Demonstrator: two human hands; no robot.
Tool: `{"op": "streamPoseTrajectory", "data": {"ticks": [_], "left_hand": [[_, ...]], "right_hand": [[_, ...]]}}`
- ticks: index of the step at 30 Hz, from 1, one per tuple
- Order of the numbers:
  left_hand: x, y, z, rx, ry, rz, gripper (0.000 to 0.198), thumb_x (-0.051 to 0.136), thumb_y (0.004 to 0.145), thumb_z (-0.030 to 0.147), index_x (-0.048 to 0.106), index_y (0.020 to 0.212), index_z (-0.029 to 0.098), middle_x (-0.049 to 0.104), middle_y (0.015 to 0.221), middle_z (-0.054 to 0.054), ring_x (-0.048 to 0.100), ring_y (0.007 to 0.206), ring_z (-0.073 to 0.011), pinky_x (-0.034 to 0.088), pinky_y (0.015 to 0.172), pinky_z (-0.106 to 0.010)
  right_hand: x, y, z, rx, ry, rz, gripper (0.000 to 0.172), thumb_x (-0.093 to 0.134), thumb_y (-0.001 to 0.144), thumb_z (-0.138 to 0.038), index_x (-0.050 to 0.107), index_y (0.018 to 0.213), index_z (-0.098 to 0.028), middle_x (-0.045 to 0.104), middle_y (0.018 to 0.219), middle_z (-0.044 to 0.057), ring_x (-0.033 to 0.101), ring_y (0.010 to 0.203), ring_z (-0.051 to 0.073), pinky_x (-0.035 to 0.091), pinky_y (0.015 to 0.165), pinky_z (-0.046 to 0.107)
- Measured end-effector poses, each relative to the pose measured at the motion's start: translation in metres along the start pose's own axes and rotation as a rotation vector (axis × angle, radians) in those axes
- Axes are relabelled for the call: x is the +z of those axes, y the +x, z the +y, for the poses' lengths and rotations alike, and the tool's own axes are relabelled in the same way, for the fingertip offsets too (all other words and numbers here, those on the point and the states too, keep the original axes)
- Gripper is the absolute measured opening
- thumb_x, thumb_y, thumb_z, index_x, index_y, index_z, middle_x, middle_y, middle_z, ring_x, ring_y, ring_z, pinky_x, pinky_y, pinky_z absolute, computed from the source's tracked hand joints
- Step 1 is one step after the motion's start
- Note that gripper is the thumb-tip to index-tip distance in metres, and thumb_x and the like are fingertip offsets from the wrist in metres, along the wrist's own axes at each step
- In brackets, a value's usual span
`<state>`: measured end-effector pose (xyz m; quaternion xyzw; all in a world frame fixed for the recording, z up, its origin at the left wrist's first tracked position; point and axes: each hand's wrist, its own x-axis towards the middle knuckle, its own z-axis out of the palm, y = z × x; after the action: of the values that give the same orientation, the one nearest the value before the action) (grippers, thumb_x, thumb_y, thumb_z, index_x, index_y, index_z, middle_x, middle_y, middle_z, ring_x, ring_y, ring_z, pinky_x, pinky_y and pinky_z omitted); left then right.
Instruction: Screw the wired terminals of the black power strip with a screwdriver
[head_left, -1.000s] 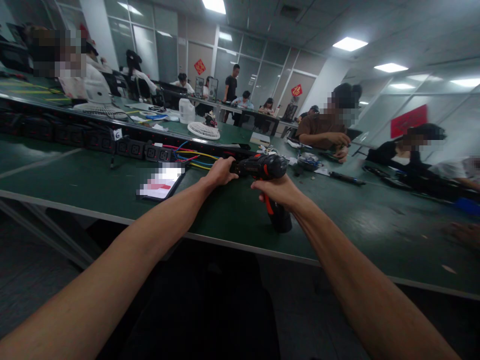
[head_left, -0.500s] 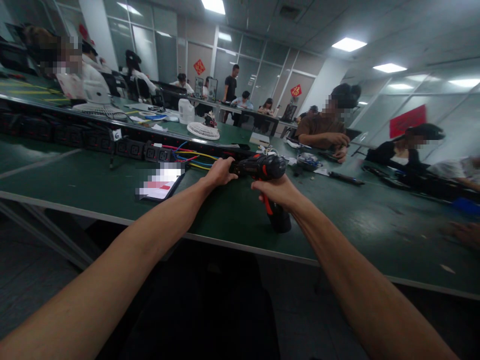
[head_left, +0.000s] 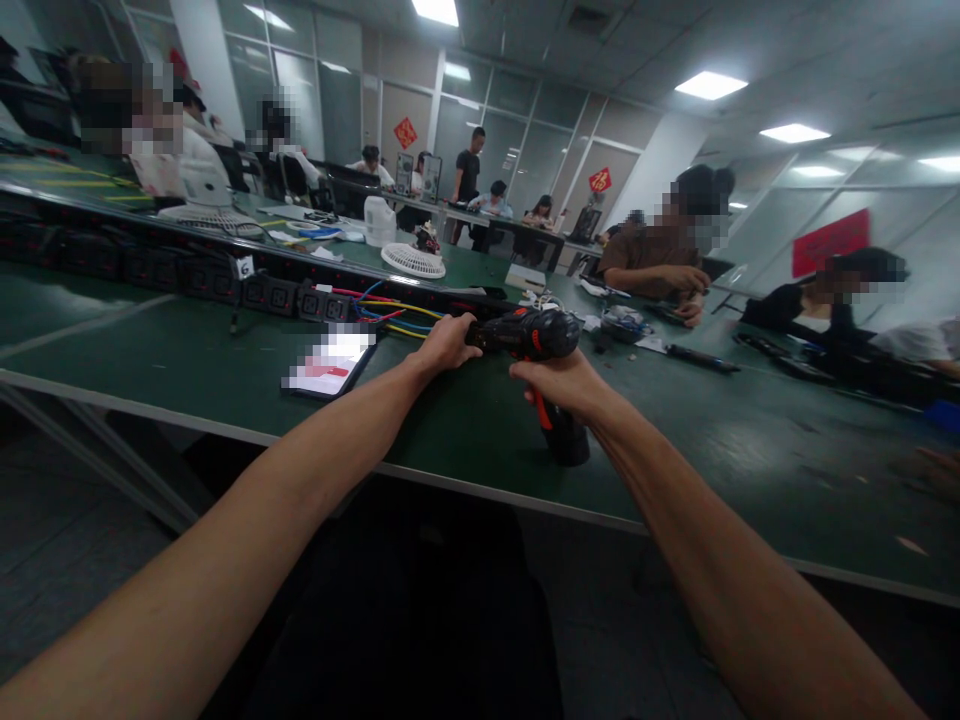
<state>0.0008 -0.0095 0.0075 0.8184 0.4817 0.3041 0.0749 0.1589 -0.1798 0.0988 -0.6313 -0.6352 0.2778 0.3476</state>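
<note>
My right hand (head_left: 559, 385) is wrapped round the grip of a black and red cordless drill (head_left: 546, 335), which points left and away from me. Its battery base is just over the green table. At the drill's front end, my left hand (head_left: 450, 343) is closed with thumb and fingers on a dark part, too hidden to name. Beside that hand, red, yellow and blue wires (head_left: 394, 312) run out of a long black power strip (head_left: 281, 297) with a row of sockets. A phone-like device (head_left: 330, 362) with a lit screen lies left of my left hand.
Behind the strip are a white fan (head_left: 412, 260) and a white jug (head_left: 379, 221). Right of the drill lie a bundle of parts (head_left: 624, 324) and a black rod-like tool (head_left: 703, 359). A co-worker (head_left: 660, 260) sits across the green table (head_left: 465, 440); other people work farther back.
The whole view has shifted slightly, so everything appears a little farther right. Both hands keep their hold, and the drill stays in the same place relative to the strip.
</note>
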Motion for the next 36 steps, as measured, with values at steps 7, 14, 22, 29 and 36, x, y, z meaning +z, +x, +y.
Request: {"op": "streamPoseTrajectory", "data": {"ticks": [7, 14, 22, 29, 36], "left_hand": [[0.0020, 0.0018, -0.0019, 0.020, 0.012, 0.005, 0.065, 0.082, 0.081, 0.043, 0.059, 0.138, 0.019, 0.069, 0.122, -0.016, 0.065, 0.114, -0.0332, 0.051, 0.097, -0.038], [-0.0013, 0.0004, 0.0002, 0.025, 0.018, -0.005, 0.063, 0.081, 0.082, 0.042, 0.060, 0.138, 0.020, 0.071, 0.120, -0.014, 0.064, 0.117, -0.0328, 0.050, 0.099, -0.038], [0.0009, 0.0010, -0.0001, 0.022, 0.019, 0.010, 0.062, 0.082, 0.082, 0.044, 0.061, 0.135, 0.020, 0.070, 0.118, -0.015, 0.065, 0.114, -0.0331, 0.051, 0.096, -0.038], [0.0004, 0.0009, 0.0003, 0.008, 0.017, 0.009, 0.062, 0.082, 0.082, 0.043, 0.061, 0.136, 0.022, 0.070, 0.120, -0.013, 0.064, 0.115, -0.0320, 0.051, 0.097, -0.037], [0.0004, 0.0003, 0.0002, 0.007, 0.008, 0.002, 0.064, 0.083, 0.081, 0.043, 0.061, 0.137, 0.021, 0.070, 0.119, -0.014, 0.065, 0.113, -0.0320, 0.052, 0.096, -0.037]], "right_hand": [[0.0013, -0.0017, -0.0025, 0.005, 0.011, -0.001, 0.017, 0.067, 0.073, -0.011, 0.061, 0.085, -0.021, 0.054, 0.057, -0.001, 0.056, 0.049, 0.016, 0.044, 0.044, 0.028], [0.0012, -0.0018, -0.0031, -0.006, -0.003, -0.002, 0.013, 0.067, 0.074, -0.012, 0.059, 0.079, -0.021, 0.054, 0.056, -0.001, 0.055, 0.048, 0.016, 0.043, 0.043, 0.028], [0.0008, 0.0014, 0.0009, -0.019, -0.009, -0.002, 0.015, 0.068, 0.073, -0.013, 0.060, 0.082, -0.021, 0.057, 0.058, -0.001, 0.056, 0.046, 0.015, 0.043, 0.041, 0.026], [0.0007, 0.0004, -0.0004, -0.017, 0.008, 0.003, 0.014, 0.068, 0.073, -0.013, 0.060, 0.081, -0.020, 0.057, 0.059, -0.001, 0.056, 0.047, 0.014, 0.044, 0.041, 0.026], [0.0001, 0.0013, 0.0011, -0.007, 0.007, -0.003, 0.015, 0.068, 0.072, -0.013, 0.060, 0.083, -0.021, 0.057, 0.061, -0.001, 0.058, 0.049, 0.015, 0.045, 0.043, 0.027]]}}
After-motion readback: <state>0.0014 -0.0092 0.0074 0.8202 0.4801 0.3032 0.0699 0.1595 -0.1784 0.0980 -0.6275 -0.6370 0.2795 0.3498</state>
